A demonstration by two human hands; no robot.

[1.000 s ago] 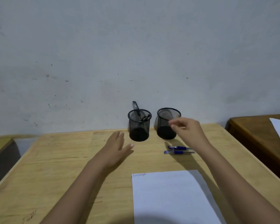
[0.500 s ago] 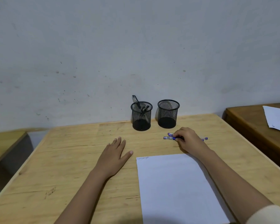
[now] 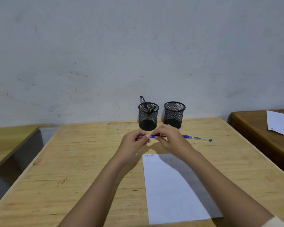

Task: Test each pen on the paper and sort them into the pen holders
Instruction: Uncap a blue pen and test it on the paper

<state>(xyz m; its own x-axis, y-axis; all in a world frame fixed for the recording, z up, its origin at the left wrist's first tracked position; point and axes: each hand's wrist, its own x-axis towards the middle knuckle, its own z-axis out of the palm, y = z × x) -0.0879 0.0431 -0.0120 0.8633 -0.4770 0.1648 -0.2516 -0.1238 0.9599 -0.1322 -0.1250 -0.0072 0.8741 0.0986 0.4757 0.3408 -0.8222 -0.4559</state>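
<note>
Both hands hold one blue pen (image 3: 152,136) level above the wooden table (image 3: 88,161). My left hand (image 3: 134,144) pinches its left end and my right hand (image 3: 170,140) grips the rest. A second blue pen (image 3: 197,138) lies on the table to the right. White paper (image 3: 172,189) with a small scribble at its top left corner lies in front of me. Two black mesh pen holders stand by the wall: the left holder (image 3: 148,116) has dark pens in it, the right holder (image 3: 174,114) looks empty.
A grey wall rises right behind the holders. A darker table (image 3: 256,128) with a white sheet (image 3: 280,123) stands at the right, across a narrow gap. Another wooden table (image 3: 8,141) is at the left.
My right hand picked one blue pen off the table and lifted it. My left hand rose from the table and took hold of the pen's left end.
</note>
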